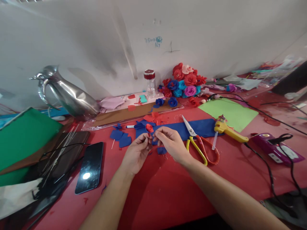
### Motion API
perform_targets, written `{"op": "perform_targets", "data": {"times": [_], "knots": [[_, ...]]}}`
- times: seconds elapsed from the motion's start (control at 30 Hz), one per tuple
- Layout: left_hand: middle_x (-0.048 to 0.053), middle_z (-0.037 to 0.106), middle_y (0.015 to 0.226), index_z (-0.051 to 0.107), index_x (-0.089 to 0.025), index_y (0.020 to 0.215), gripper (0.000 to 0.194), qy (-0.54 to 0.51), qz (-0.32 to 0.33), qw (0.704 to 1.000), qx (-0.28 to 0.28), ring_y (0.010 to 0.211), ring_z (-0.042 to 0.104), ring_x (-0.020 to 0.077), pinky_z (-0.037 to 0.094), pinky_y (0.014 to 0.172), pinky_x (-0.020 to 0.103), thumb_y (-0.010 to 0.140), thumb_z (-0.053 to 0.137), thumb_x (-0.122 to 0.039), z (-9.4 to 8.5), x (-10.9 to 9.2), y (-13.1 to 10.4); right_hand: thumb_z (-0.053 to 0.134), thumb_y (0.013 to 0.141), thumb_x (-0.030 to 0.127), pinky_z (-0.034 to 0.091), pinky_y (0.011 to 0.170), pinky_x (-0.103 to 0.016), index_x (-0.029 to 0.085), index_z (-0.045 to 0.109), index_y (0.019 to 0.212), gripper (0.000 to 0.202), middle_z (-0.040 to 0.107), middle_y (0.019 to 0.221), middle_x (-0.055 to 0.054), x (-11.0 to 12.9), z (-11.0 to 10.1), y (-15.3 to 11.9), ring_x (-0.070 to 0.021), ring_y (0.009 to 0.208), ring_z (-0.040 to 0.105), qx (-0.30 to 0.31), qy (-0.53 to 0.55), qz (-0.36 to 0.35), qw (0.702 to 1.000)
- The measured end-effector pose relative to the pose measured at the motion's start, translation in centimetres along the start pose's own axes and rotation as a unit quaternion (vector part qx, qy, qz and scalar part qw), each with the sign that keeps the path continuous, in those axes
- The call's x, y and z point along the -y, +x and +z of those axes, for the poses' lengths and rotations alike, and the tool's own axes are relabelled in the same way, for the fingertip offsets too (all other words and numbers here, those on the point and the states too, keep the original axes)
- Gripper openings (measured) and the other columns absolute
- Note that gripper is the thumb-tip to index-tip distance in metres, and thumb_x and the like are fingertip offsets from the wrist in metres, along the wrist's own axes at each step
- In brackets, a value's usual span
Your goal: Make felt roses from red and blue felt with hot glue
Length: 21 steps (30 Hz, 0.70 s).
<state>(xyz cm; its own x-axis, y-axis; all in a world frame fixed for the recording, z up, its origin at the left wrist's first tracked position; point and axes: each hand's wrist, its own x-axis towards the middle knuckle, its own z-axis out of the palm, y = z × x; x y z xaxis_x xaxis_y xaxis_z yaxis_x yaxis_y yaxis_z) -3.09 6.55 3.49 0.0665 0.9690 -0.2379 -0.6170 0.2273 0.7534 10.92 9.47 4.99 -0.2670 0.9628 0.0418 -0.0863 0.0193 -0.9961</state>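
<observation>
A small red paper flower stands upright between my hands over the red table. My left hand pinches it at its base, thumb and fingers together. From the right, my right hand has its thumb and index finger closed near the flower's base, where a bit of blue paper shows; what exactly it grips is too small to make out. Behind the hands lie red paper petals and a strip of dark blue paper. Blue paper pieces are left of the flower.
Open scissors and a yellow glue gun lie at right, beside a purple power socket with cables. A phone is at left. Behind stand a metal jug, a glass jar and a paper flower bouquet.
</observation>
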Motion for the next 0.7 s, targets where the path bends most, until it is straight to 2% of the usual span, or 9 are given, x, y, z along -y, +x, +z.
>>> {"op": "perform_targets", "data": {"times": [0.17,0.37,0.53,0.7], "knots": [[-0.001,0.058,0.071,0.068,-0.016,0.073,0.012,0.083,0.048,0.995,-0.038,0.063,0.047,0.0088,0.039,0.061,0.020,0.072,0.079,-0.022,0.0,0.6,0.3,0.057,0.078,0.025,0.047,0.057,-0.023,0.020,0.063,0.077,0.008,0.066,0.072,0.001,-1.4,0.1,0.6,-0.0114,0.061,0.057,-0.001,-0.039,0.039,0.998],[-0.003,0.055,0.068,0.068,-0.017,0.075,0.018,0.105,0.062,0.991,-0.062,0.062,0.044,0.0090,0.038,0.060,0.020,0.070,0.080,-0.028,0.0,0.8,0.3,0.061,0.074,0.025,0.048,0.059,-0.024,0.020,0.067,0.092,0.020,0.067,0.078,0.000,-2.1,0.3,0.6,-0.0113,0.063,0.058,0.010,-0.039,0.042,0.998],[-0.003,0.056,0.069,0.065,-0.017,0.072,0.023,0.099,0.057,0.991,-0.071,0.062,0.045,0.0093,0.038,0.060,0.020,0.066,0.083,-0.032,0.3,0.8,0.2,0.064,0.073,0.033,0.041,0.050,-0.022,0.018,0.067,0.086,0.020,0.064,0.071,0.001,-1.6,0.3,0.5,-0.0102,0.056,0.053,0.018,-0.030,0.029,0.999],[-0.003,0.056,0.069,0.066,-0.017,0.070,0.022,0.111,0.063,0.990,-0.055,0.063,0.046,0.0092,0.039,0.062,0.021,0.066,0.082,-0.030,0.6,0.9,0.1,0.065,0.072,0.036,0.046,0.056,-0.025,0.019,0.067,0.077,0.018,0.064,0.067,0.000,-2.1,0.4,0.5,-0.0129,0.059,0.057,-0.018,-0.033,0.018,0.999]]}}
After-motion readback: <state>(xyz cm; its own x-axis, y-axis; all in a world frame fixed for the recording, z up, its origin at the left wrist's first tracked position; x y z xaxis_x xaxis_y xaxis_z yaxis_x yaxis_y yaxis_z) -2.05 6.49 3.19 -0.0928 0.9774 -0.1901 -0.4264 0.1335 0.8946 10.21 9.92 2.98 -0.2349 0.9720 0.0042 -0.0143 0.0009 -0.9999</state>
